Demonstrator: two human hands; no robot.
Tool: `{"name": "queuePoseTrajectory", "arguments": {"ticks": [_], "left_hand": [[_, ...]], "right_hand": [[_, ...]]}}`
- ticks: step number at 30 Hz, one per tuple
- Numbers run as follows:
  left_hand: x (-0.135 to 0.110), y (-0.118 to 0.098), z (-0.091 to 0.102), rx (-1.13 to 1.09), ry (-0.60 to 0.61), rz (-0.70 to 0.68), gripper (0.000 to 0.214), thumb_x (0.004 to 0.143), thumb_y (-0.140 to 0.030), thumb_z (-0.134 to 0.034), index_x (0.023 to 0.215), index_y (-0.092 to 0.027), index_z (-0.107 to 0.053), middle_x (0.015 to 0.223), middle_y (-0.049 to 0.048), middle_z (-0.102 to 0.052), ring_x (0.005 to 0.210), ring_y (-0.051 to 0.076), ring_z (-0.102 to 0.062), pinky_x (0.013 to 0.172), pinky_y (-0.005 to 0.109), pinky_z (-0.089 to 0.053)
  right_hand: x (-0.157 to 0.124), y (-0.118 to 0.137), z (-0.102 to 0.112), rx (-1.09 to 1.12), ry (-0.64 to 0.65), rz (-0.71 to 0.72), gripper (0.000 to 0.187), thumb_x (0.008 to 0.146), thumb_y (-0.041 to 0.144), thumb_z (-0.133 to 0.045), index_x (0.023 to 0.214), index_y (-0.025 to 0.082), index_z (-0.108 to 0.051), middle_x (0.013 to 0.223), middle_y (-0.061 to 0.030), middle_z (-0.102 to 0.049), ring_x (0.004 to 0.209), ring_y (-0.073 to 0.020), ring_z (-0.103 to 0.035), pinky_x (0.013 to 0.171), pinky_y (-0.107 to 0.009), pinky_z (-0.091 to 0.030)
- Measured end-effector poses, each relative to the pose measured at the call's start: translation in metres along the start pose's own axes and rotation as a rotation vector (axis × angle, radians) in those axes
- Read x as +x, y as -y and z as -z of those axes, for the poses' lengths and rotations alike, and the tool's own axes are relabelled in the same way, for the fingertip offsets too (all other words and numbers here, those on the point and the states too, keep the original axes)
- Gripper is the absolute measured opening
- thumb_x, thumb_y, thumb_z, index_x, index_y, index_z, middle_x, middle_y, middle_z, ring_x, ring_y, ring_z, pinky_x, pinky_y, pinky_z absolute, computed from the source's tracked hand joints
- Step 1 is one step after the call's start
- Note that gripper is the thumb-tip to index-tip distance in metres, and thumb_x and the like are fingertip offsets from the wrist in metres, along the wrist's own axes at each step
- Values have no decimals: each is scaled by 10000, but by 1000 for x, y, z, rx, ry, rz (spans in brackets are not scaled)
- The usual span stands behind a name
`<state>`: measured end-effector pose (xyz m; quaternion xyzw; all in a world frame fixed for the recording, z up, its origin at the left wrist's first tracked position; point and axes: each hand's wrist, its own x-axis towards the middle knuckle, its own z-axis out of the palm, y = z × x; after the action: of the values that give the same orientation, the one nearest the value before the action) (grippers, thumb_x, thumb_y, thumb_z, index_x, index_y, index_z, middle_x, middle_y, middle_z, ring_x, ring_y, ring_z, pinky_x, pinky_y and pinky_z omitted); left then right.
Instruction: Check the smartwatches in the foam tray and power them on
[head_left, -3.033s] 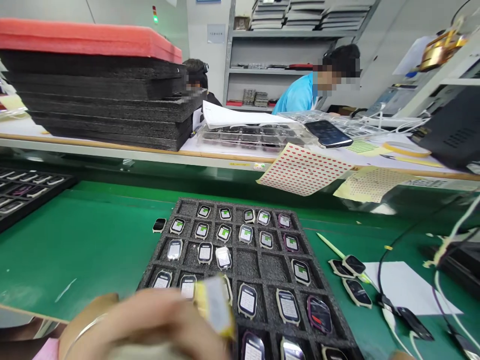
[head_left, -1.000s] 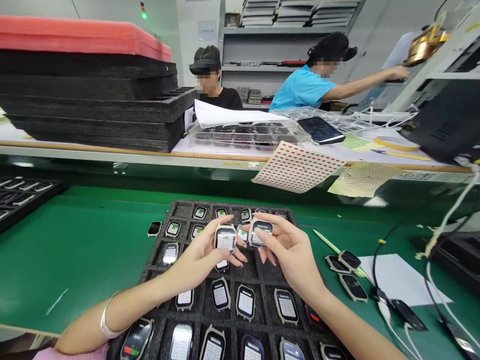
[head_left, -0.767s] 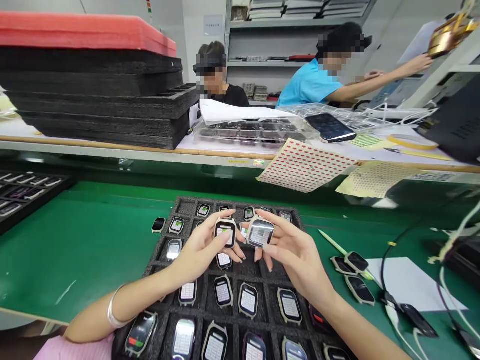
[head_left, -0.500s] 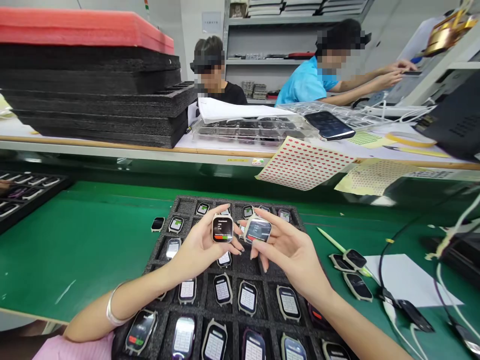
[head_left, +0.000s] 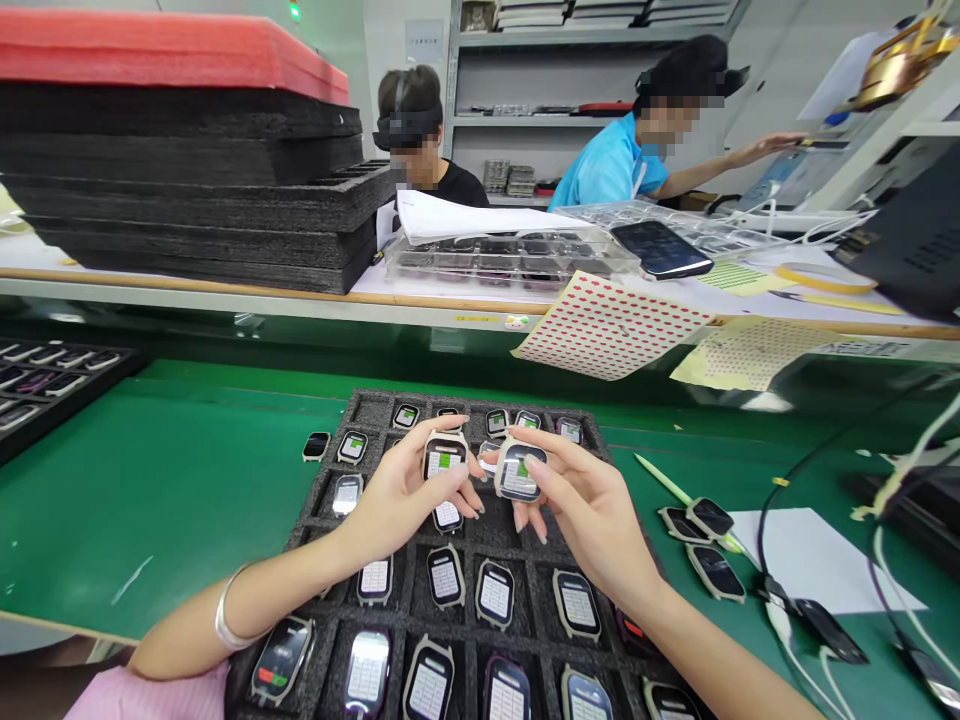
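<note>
My left hand (head_left: pixel 411 492) grips a smartwatch (head_left: pixel 444 455) without a strap, its thumb over the lower part of the lit screen. A second strapless smartwatch (head_left: pixel 519 472) is held in my right hand (head_left: pixel 585 490), thumb resting on the glass. Both screens face me and show white panels with some green. The two watches are side by side above a black foam tray (head_left: pixel 469 630). Many of the tray's compartments hold more watches with lit screens, such as a watch (head_left: pixel 496 595) in a middle row. My hands cover part of the upper rows.
Left of the tray lies a single watch (head_left: pixel 316 446); several more (head_left: pixel 712 572) lie at right by a green pen (head_left: pixel 664 480), paper (head_left: pixel 825 560) and cables (head_left: pixel 784 640). Stacked foam trays (head_left: pixel 187 220) and a phone (head_left: pixel 660 250) occupy the shelf. Two people are behind it.
Both held screens have switched from dark pages with red and green buttons to white-and-green ones. My thumbs have moved onto the glass. The co-worker in blue has lowered one arm.
</note>
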<state>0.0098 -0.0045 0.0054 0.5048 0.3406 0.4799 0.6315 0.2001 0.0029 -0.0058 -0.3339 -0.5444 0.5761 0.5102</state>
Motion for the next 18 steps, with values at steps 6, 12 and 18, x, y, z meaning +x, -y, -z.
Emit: {"name": "queuePoseTrajectory", "arguments": {"ticks": [6, 12, 18], "left_hand": [[3, 2, 4, 59, -39, -13, 388, 883, -309, -559, 1221, -142, -465, 817, 35, -601, 592, 129, -610, 567, 282, -551], [0, 1, 2, -22, -15, -26, 638, 771, -177, -678, 1330, -155, -373, 948, 66, -642, 723, 153, -643, 721, 314, -554], [0, 0, 0, -34, -29, 27, 738, 781, -217, -707, 1391, -137, -299, 960, 94, -661, 723, 161, -648, 739, 332, -542]], "right_hand": [[-5, 5, -1, 81, 116, -8, 459, 810, 157, -616, 1262, 225, -570, 990, -92, -681, 629, -176, -632, 437, -238, -454], [-5, 6, -3, 27, 105, 9, 472, 834, 193, -658, 1289, 237, -540, 1058, -109, -663, 665, -183, -640, 446, -243, -478], [-4, 3, 2, -45, 143, 5, 524, 824, 197, -697, 1311, 253, -515, 1067, -109, -661, 684, -183, -635, 433, -234, -499]]}}
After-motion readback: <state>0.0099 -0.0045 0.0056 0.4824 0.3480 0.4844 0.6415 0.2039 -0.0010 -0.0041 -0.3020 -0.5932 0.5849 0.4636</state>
